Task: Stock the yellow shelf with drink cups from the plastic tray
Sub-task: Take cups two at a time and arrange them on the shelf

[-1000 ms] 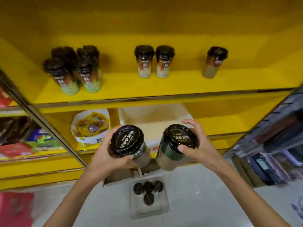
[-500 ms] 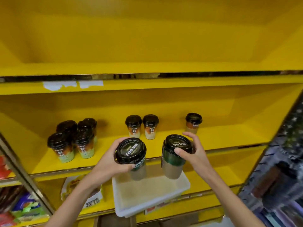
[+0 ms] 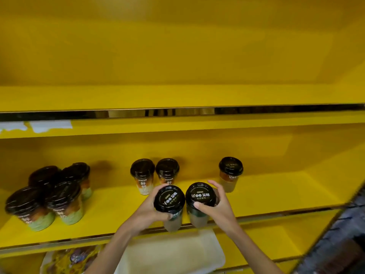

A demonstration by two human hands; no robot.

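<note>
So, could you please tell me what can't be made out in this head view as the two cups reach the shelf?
- Whether the left cup and right cup touch the yellow shelf: the left hand and right hand cover their sides.
- The white tray: arms and bottom edge cut it off.
- Back cups in the left cluster: front ones hide them, blurred.

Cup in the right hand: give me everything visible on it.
The cup in the right hand has a black domed lid printed "ifee" in white, a dark green upper band and a pale beige lower body. It stands roughly upright at the yellow shelf's front edge. The right hand wraps its far side, thumb on the lid. It sits close beside the left hand's cup; contact unclear.
</note>
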